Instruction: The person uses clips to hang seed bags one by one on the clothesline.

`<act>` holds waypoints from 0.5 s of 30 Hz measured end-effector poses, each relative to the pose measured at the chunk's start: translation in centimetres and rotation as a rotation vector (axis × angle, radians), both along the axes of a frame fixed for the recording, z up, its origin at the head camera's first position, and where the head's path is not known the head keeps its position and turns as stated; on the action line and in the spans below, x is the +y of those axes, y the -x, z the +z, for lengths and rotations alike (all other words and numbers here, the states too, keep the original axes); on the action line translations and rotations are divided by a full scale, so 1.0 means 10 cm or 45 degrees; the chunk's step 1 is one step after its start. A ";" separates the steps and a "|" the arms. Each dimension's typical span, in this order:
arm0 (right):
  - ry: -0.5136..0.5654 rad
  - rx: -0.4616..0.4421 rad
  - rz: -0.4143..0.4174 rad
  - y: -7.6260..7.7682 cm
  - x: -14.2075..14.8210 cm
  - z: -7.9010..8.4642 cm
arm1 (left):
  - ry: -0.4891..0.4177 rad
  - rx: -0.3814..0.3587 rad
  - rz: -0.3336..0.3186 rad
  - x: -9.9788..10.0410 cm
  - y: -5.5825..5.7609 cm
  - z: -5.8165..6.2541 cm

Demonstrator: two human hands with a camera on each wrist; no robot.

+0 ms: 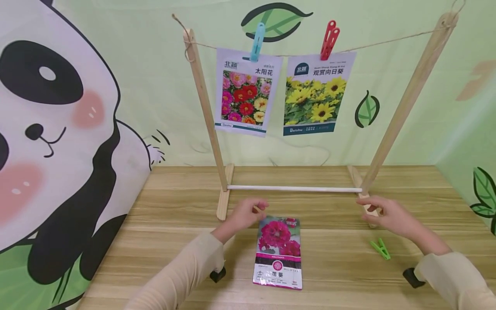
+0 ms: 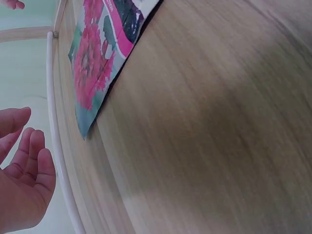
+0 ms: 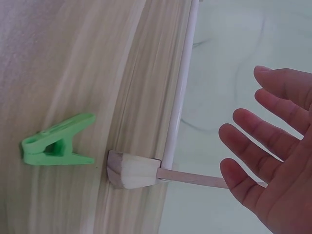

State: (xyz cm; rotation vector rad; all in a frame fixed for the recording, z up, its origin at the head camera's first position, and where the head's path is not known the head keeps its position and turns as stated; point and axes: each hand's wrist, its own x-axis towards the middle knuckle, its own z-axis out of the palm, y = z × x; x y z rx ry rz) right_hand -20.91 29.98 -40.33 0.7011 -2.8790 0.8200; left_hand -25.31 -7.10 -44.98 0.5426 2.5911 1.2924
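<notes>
"Room?"
"Table (image 1: 329,249) between left hand (image 1: 245,216) and right hand (image 1: 395,218), both released; back edge beyond."
"Counts?"
"One rack (image 1: 406,107), two hanging packets (image 1: 245,99) beyond; one flat packet (image 1: 277,258) beside the left; three clips (image 1: 257,43), the green clip (image 1: 381,249) near the right."
</notes>
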 end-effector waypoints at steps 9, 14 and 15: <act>0.032 -0.027 0.017 -0.01 0.04 -0.06 | 0.028 0.016 0.024 -0.01 -0.01 -0.06; 0.027 -0.042 0.015 -0.02 0.05 -0.06 | 0.031 -0.001 0.041 0.00 -0.01 -0.06; 0.022 -0.047 0.013 -0.02 0.05 -0.07 | 0.030 -0.009 0.043 0.00 -0.01 -0.06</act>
